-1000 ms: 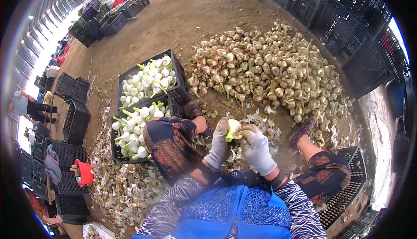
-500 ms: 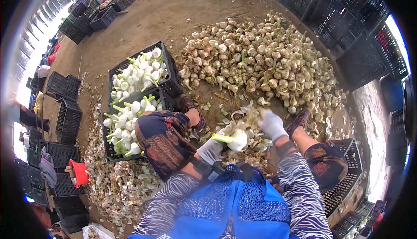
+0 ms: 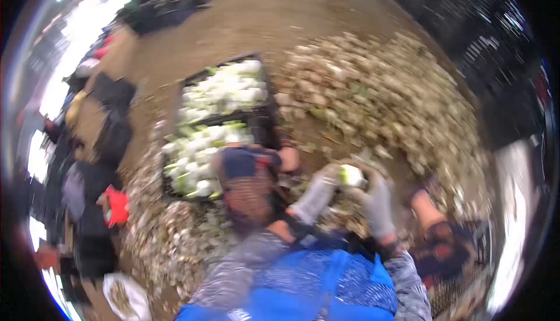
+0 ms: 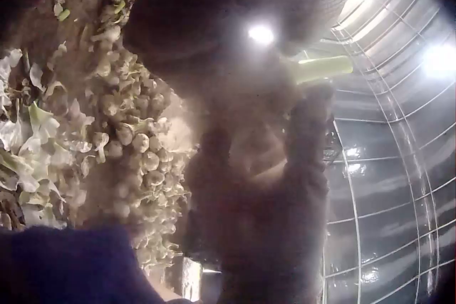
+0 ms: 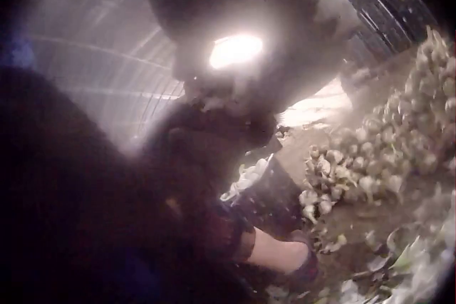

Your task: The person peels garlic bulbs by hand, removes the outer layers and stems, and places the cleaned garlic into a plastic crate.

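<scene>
Both gloved hands come together in front of the lap around a white garlic bulb (image 3: 352, 175), blurred by motion in the head view. The left hand (image 3: 318, 194) grips it from the left, at its green end. On the right side, the right hand (image 3: 378, 199) has its fingers curled against the bulb. The left wrist view shows the pale green garlic stem (image 4: 324, 69) sticking out past dark, backlit fingers. Shadow hides most of the right hand (image 5: 235, 97) in its wrist view.
Two black crates (image 3: 269, 96) of white peeled garlic stand left of the knee. A large pile of unpeeled garlic (image 3: 385, 93) spreads ahead and right. Loose skins (image 3: 169, 245) litter the ground. A red bucket (image 3: 117, 206) stands at far left, a white sack (image 3: 129, 297) nearer.
Half a second ago the left hand held the bulb with the right hand apart, further right. The right hand has moved back in to the bulb. The head view has swung and blurred.
</scene>
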